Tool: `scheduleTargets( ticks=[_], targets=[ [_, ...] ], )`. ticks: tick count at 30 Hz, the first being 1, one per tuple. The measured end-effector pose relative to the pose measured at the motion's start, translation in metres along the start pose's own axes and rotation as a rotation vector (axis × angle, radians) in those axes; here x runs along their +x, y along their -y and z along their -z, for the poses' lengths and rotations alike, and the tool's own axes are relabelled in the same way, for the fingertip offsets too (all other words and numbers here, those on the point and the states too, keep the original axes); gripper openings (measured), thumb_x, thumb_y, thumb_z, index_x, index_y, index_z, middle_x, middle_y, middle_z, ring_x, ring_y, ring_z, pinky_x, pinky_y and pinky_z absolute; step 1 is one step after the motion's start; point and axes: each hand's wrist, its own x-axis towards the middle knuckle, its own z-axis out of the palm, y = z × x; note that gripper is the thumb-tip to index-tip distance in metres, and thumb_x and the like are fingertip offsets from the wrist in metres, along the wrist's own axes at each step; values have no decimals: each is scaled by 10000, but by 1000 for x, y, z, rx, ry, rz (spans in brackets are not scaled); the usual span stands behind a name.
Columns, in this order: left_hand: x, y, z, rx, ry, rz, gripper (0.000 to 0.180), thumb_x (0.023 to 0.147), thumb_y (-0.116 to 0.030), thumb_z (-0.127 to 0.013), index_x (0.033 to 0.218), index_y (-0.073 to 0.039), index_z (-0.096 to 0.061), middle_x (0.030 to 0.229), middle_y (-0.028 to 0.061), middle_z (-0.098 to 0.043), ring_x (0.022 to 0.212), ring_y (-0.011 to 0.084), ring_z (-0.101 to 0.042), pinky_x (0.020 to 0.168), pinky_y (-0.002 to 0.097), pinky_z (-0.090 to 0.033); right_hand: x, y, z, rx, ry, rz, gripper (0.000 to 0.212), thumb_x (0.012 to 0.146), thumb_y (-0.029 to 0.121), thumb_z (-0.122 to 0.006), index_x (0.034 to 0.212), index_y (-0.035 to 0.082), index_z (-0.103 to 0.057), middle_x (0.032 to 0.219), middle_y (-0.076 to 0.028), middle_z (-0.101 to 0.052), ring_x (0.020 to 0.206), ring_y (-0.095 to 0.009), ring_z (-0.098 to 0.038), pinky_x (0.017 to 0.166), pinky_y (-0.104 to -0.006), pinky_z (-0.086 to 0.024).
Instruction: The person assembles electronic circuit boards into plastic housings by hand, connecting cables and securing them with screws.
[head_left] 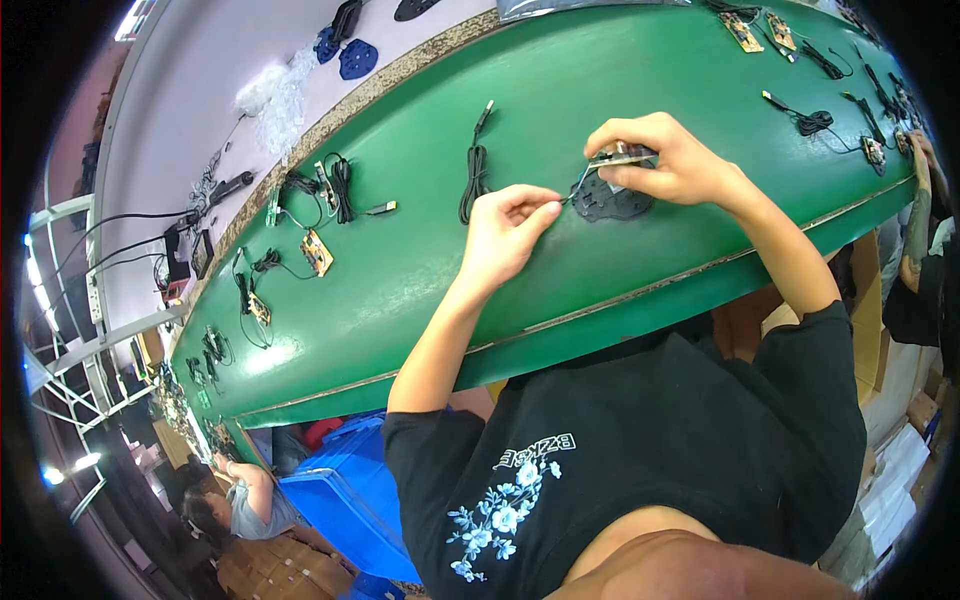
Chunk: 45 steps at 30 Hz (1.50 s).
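Note:
My right hand grips a small circuit board between thumb and fingers, held tilted above the green work surface. Beneath it lies a dark plastic shell with a molded inside. Thin wires run from the board toward my left hand, whose thumb and forefinger pinch the black cable at the shell's left edge. The fingertips cover part of that cable. Left of the shell rests a tied black cable bundle with a plug at its far end.
Several boards with coiled cables lie along the left of the green bench; more cabled boards are at the far right. Clear plastic bags sit beyond the edge. A blue bin stands below. Other people work at both ends.

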Motion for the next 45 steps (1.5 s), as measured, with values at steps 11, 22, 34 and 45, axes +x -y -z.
scheduleTargets(
  ticks=[11,22,34,45],
  targets=[
    [7,5,-27,588,-93,-311,172,848,-14,-732,1020,-3,-737,828,115,-670,711,212,-656,663,322,-526,-3,-47,-35,26,-197,-13,362,868,124,-779,1199,44,-655,914,-87,-637,797,-190,-596,741,-336,-505],
    [13,-3,-26,826,49,-600,139,827,0,-702,961,16,-732,866,109,-641,800,292,-635,721,363,-533,-24,-33,-36,5,-211,-107,350,857,144,-781,1161,24,-656,966,-109,-674,836,-234,-650,765,-346,-527],
    [9,2,-27,901,49,-711,164,818,-25,-745,979,-11,-718,885,78,-629,801,253,-609,698,370,-482,-26,-34,-38,-15,-232,-84,377,827,109,-785,1168,21,-650,1010,-124,-675,857,-254,-662,779,-358,-538],
    [10,11,-35,687,-81,-570,106,834,7,-746,930,-9,-702,911,110,-672,832,286,-639,739,374,-512,-27,-35,-35,-21,-266,-51,372,820,106,-779,1158,18,-649,997,-131,-669,856,-272,-660,777,-368,-535]
  ],
)
